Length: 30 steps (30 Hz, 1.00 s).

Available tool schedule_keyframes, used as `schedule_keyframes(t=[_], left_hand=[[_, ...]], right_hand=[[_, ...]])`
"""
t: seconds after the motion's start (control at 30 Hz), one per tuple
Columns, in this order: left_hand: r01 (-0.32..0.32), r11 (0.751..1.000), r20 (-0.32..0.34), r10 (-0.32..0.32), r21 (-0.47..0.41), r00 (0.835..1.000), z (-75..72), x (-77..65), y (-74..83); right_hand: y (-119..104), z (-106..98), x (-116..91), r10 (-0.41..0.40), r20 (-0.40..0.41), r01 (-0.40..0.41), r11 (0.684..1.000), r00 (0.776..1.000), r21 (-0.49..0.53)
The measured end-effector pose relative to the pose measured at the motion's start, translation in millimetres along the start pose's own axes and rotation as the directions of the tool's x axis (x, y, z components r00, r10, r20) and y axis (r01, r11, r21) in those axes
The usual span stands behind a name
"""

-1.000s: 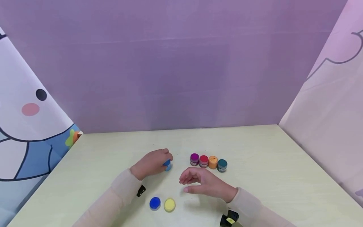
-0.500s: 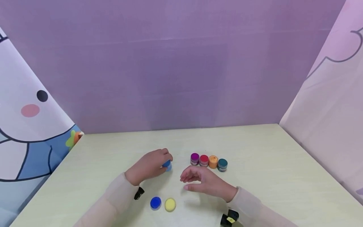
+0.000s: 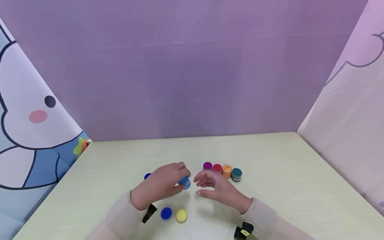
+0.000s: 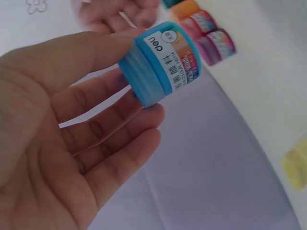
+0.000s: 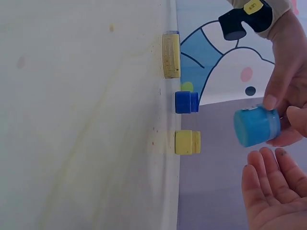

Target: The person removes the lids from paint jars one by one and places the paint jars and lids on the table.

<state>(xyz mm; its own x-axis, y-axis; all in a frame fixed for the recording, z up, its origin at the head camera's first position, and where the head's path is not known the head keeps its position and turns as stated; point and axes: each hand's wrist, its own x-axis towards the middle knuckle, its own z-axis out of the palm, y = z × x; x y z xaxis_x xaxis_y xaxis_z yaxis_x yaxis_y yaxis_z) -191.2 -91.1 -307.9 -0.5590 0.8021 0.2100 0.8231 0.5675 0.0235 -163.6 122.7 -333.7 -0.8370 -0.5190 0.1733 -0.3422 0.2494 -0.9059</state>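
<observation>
My left hand (image 3: 162, 185) pinches a light blue paint jar (image 4: 163, 62) between thumb and fingers, tilted and held above the table. Its printed label shows in the left wrist view. Close by on the right, my right hand (image 3: 222, 190) is held palm inward with fingers loosely bent around nothing, apart from the jar. On the table in front of the hands stand a dark blue paint jar (image 3: 166, 213) and a yellow paint jar (image 3: 181, 215). Behind the left hand a bit of another blue thing (image 3: 147, 175) peeks out, mostly hidden.
Beyond my right hand, purple (image 3: 207, 166), red (image 3: 217, 168), orange (image 3: 227, 171) and teal (image 3: 236, 174) paint jars form a row. A yellow ribbed block (image 5: 171, 55) lies on the table (image 3: 270, 186) in the right wrist view. A purple backdrop (image 3: 192, 83) rises behind.
My left hand has moved right and slightly nearer with the light blue jar, towards the right hand. A blue thing now shows behind the left hand. My right hand has barely shifted.
</observation>
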Motion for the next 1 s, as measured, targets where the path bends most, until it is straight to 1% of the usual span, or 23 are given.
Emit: schedule_keyframes(t=[0.2,0.37,0.5,0.6,0.7,0.9,1.0], left_hand=[[-0.029,0.999,-0.035,0.028,-0.032,0.999,-9.3,-0.8,14.1],[-0.031,0.999,-0.043,0.03,-0.034,0.999,-12.7,-1.0,22.5],[-0.044,0.999,-0.059,0.042,-0.029,0.997,-13.1,-1.7,25.4],[-0.06,0.998,-0.089,0.056,-0.036,0.994,-13.8,-1.6,26.6],[-0.073,0.997,-0.112,0.069,-0.037,0.991,-14.4,-0.2,27.4],[-0.092,0.995,-0.074,0.09,-0.024,0.993,-13.7,4.0,28.0],[-0.102,0.994,-0.082,0.098,-0.038,0.992,-13.7,3.9,27.7]], right_hand=[[6,0,3,-0.01,0.017,0.009,0.998,1.0,0.058],[9,0,4,-0.016,0.047,0.013,0.998,0.999,0.062],[23,0,6,-0.013,0.065,0.008,0.997,0.998,0.082],[33,-1,7,-0.013,0.069,0.007,0.996,0.998,0.092],[35,-3,6,-0.022,0.066,0.016,0.995,0.998,0.098],[33,-4,6,-0.015,0.061,0.008,0.993,0.998,0.115],[32,-4,5,-0.02,0.066,0.012,0.992,0.998,0.126]])
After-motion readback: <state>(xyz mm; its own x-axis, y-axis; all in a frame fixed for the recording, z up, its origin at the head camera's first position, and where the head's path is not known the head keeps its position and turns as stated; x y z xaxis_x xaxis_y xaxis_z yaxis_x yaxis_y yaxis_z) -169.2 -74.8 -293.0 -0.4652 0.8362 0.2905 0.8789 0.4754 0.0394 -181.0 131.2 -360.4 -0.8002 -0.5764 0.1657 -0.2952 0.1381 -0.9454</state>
